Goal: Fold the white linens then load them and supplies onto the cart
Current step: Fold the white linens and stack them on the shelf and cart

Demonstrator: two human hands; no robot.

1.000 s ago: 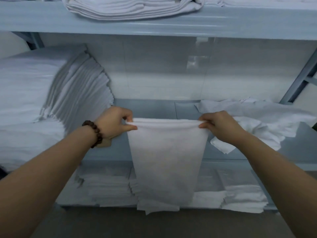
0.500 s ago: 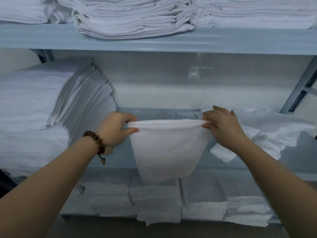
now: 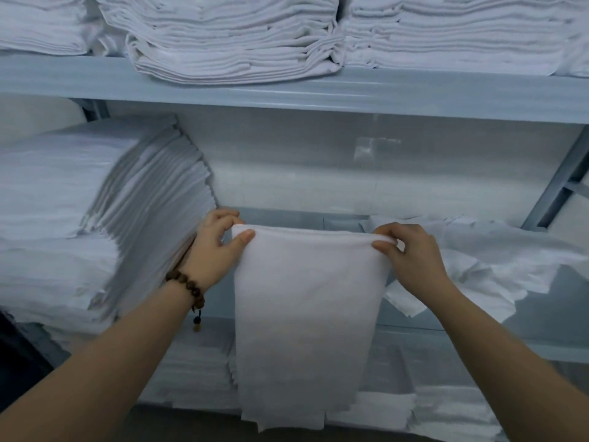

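With the left hand (image 3: 213,252), just beside the folded stack (image 3: 79,202), pinching one top corner of the white linen (image 3: 306,314), thumb in front; with the right hand (image 3: 412,261), pinching the other corner, near the loose pile (image 3: 510,260) on the shelf (image 3: 541,317). Holding it hanging before the shelf. Probably best: pulling the top edge taut and level, matching corners squarely.

Grey shelves (image 3: 318,94); stacked folded white linens (image 3: 229,36)
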